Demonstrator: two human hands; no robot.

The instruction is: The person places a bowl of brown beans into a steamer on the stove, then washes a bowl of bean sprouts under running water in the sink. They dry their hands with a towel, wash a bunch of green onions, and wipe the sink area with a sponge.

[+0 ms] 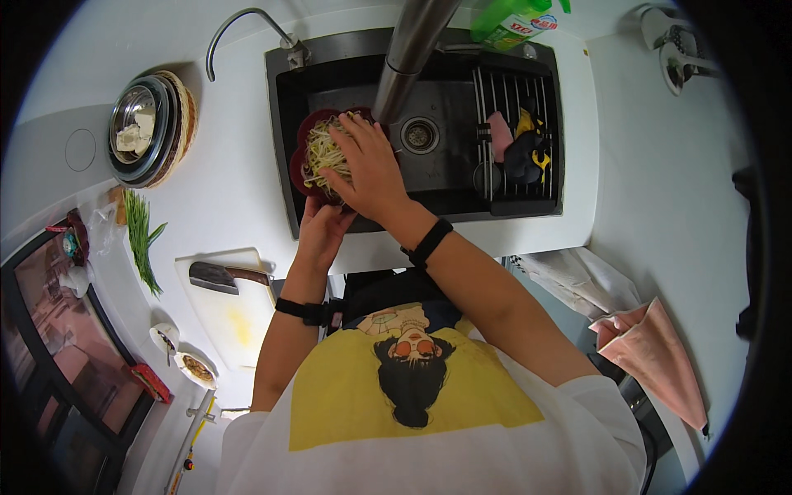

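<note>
A dark red scalloped basin full of bean sprouts is in the left part of the black sink. My left hand grips the near rim of the basin, its fingers partly hidden below the edge. Palm down, my right hand lies over the sprouts with its fingers spread, covering their right side. Just right of the basin, a thick steel faucet pipe comes down, and past it is the drain strainer.
A rack with cloths and gloves spans the sink's right side. Left on the counter are stacked bowls with tofu-like blocks, green stalks, and a cleaver on a cutting board. A green spray bottle stands behind the sink.
</note>
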